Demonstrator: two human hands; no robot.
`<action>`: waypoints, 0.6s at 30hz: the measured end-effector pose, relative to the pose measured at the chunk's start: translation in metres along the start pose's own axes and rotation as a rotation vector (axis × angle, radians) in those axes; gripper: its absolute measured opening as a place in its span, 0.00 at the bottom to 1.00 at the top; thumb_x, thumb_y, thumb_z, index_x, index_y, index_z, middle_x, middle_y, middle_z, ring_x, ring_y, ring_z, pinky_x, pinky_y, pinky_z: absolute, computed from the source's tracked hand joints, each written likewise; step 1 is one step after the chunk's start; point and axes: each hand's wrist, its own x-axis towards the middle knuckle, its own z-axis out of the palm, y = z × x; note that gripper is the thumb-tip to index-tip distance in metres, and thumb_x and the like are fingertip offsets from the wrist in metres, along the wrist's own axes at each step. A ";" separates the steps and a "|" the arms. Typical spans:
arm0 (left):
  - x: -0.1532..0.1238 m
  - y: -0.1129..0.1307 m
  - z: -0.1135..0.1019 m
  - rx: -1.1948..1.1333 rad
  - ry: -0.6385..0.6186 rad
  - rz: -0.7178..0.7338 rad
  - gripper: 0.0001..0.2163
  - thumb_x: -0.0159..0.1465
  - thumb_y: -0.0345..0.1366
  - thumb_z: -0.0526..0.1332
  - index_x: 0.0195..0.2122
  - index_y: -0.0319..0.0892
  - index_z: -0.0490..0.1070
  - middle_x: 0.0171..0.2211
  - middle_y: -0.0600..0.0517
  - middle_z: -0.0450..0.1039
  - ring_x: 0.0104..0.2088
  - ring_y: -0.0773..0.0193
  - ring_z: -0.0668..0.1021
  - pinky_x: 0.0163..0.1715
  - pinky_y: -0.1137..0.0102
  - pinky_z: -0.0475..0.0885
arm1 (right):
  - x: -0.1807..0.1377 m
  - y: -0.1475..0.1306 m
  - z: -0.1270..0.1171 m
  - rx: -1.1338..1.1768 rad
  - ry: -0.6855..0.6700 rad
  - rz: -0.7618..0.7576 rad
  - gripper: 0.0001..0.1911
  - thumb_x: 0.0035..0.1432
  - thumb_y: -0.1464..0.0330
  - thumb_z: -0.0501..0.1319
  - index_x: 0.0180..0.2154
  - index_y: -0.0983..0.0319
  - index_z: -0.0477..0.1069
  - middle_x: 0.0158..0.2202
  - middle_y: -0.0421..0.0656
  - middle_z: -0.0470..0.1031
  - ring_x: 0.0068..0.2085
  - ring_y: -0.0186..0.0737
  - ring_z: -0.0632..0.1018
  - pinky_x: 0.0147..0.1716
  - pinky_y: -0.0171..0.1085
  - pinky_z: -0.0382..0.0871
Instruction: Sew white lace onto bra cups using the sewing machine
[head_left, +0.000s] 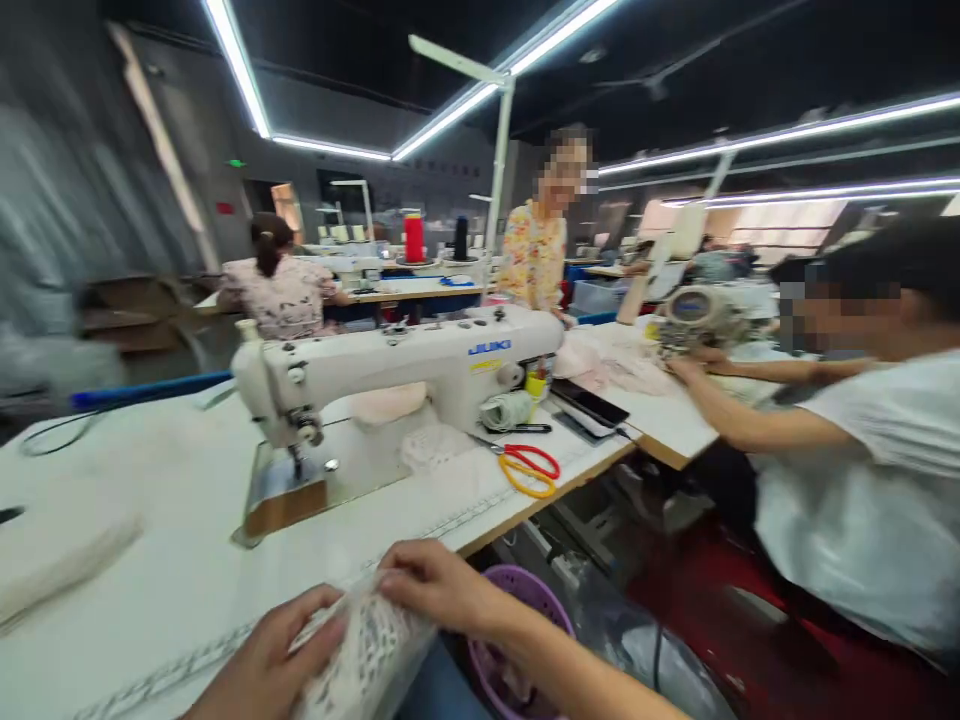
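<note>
Near the front edge of the white sewing table [390,530], my left hand [281,640] grips one side of a pale lace fabric piece [367,650]. My right hand [424,580] pinches the same lace at its upper right. The lace hangs between my hands over my lap, its lower part out of view. Beyond my hands stands a white sewing machine [405,360]. Scissors with red and orange handles [529,470] lie to the right on the table. A crumpled piece of lace [439,448] rests by the machine's base.
A phone [591,403] lies at the table's right end. A purple basket [525,590] stands below the edge. At right, a co-worker in a white shirt [870,500] works at another machine [694,310]. Another person stands behind. Pale fabric [67,560] lies at left.
</note>
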 end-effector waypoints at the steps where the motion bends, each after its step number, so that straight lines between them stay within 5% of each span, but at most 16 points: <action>1: -0.001 0.001 -0.004 -0.127 -0.095 -0.032 0.23 0.56 0.58 0.56 0.37 0.42 0.71 0.28 0.53 0.71 0.36 0.56 0.73 0.40 0.67 0.69 | 0.004 0.000 0.002 0.040 -0.017 0.016 0.19 0.58 0.55 0.56 0.29 0.67 0.67 0.23 0.35 0.60 0.26 0.29 0.62 0.25 0.30 0.55; 6: -0.010 -0.004 -0.013 -0.423 -0.182 -0.080 0.19 0.54 0.52 0.62 0.32 0.38 0.69 0.28 0.55 0.64 0.30 0.64 0.66 0.32 0.73 0.63 | 0.010 0.000 0.016 0.139 -0.098 0.087 0.22 0.56 0.52 0.56 0.26 0.65 0.62 0.21 0.34 0.54 0.24 0.28 0.55 0.23 0.30 0.48; 18: -0.016 -0.017 -0.016 -0.459 -0.195 -0.113 0.18 0.54 0.49 0.63 0.22 0.41 0.60 0.21 0.60 0.50 0.23 0.70 0.54 0.23 0.75 0.52 | 0.013 -0.011 0.026 0.113 -0.098 0.102 0.17 0.53 0.58 0.61 0.25 0.65 0.63 0.20 0.34 0.55 0.24 0.28 0.56 0.23 0.30 0.50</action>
